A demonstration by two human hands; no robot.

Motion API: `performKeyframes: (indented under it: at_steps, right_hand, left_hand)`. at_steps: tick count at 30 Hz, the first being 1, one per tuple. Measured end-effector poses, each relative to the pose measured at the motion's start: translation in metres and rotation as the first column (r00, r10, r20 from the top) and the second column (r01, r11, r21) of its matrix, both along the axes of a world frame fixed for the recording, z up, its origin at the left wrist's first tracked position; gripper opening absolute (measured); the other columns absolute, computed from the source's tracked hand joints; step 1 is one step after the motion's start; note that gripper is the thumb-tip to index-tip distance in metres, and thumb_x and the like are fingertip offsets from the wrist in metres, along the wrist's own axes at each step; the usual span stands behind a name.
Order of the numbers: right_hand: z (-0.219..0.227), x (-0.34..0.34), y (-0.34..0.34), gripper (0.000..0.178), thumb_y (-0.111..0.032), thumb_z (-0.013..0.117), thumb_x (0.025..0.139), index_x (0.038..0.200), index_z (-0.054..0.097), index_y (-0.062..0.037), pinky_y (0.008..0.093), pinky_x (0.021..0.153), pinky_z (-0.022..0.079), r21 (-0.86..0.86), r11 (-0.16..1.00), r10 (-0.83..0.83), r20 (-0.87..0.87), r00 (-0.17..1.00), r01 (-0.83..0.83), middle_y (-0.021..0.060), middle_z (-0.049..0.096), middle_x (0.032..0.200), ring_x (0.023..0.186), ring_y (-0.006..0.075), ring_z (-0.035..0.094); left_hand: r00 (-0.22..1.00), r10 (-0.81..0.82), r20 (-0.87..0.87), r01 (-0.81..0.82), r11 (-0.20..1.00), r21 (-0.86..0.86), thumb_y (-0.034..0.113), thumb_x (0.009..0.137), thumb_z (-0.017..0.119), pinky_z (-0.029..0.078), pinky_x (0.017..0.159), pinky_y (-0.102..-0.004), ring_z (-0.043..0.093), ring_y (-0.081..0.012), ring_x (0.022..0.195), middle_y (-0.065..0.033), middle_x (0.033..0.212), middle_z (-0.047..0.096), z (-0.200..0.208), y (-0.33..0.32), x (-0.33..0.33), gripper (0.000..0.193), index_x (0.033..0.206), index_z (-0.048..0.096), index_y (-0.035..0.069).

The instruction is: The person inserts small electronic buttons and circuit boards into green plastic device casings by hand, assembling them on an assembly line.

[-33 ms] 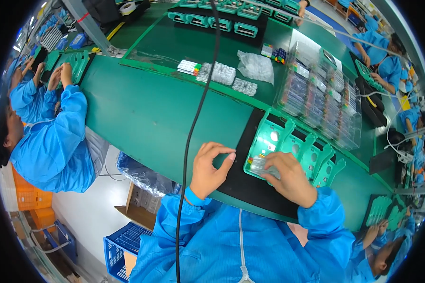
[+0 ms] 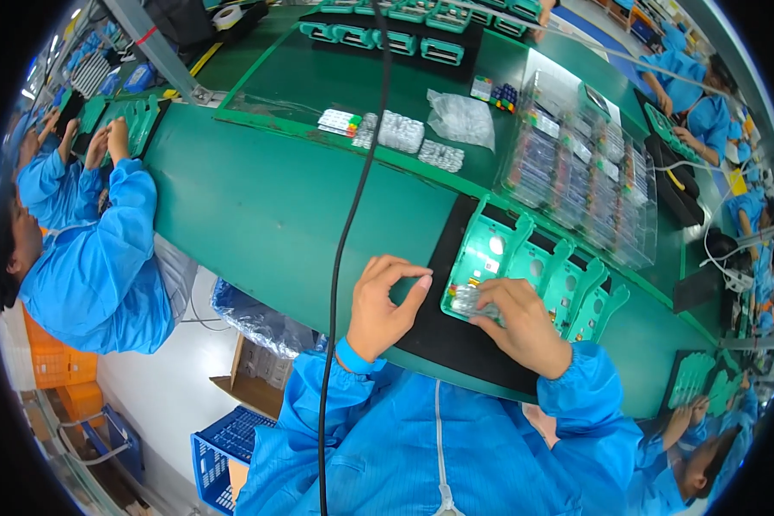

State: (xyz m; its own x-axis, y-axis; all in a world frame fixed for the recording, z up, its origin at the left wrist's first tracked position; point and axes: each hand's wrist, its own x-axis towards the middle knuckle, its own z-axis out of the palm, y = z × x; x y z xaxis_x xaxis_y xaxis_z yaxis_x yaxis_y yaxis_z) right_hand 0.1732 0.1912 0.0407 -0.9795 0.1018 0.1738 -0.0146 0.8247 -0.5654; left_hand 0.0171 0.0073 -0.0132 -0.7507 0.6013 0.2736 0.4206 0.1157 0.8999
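Observation:
My left hand [image 2: 382, 310] is raised at the near left edge of the black mat [image 2: 434, 331]. Its thumb and forefinger tips come together; whatever is between them is too small to make out. On the mat lies a green plastic tray-like housing [image 2: 509, 249] with curved ribs and round holes. Over its near left corner, my right hand [image 2: 525, 327] pinches the edge of a small silvery sheet [image 2: 465, 300] with coloured spots at its left end. The fingers hide part of the sheet and housing.
Beyond the housing stands a clear compartment tray [image 2: 568, 185] of small parts. Silvery sheets [image 2: 400, 132] and a clear plastic bag [image 2: 462, 119] lie further back. A black cable [image 2: 344, 232] hangs across the view. Co-workers sit left and right; a blue crate [image 2: 219, 447] stands below.
The whole view has shifted slightly. My right hand has moved a little left and down with the silvery sheet; the left hand keeps its pose.

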Motion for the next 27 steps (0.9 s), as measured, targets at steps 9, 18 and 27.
performKeyframes:
  at_steps: [9,18,27]
  right_hand:
    - [0.003,0.056,0.015,0.033,-0.002,0.085,0.079,0.103,0.063,-0.0070,0.0460,0.092,0.053,-0.092,0.961,-0.266,-0.032,0.964,0.262,0.0142,0.069,0.121,0.108,0.0388,0.065]
    - [-0.010,0.070,0.009,0.032,-0.003,0.083,0.080,0.104,0.061,-0.0057,0.0442,0.091,0.053,-0.086,0.970,-0.227,0.001,0.974,0.226,0.0123,0.071,0.114,0.106,0.0355,0.068]
    - [-0.011,0.083,-0.001,0.032,-0.007,0.085,0.078,0.101,0.062,-0.0049,0.0451,0.091,0.055,-0.024,0.978,-0.207,-0.098,0.973,0.206,0.0125,0.072,0.114,0.106,0.0333,0.070]
  left_hand:
    - [0.885,-0.399,-0.239,0.334,0.903,-0.271,0.016,0.080,0.088,0.044,0.087,-0.0386,0.056,-0.0247,0.092,-0.0046,0.102,0.065,0.009,0.043,0.012,0.021,0.099,0.082,0.013]
    - [0.808,-0.545,-0.226,0.409,0.793,-0.451,0.016,0.076,0.088,0.040,0.086,-0.0389,0.057,-0.0235,0.095,0.0000,0.098,0.072,0.017,0.050,-0.005,0.018,0.094,0.083,0.014]
    - [0.844,-0.418,-0.335,0.243,0.856,-0.456,0.018,0.067,0.093,0.041,0.085,-0.0401,0.052,-0.0267,0.096,-0.0036,0.095,0.051,0.029,0.044,0.009,0.020,0.085,0.084,0.016]
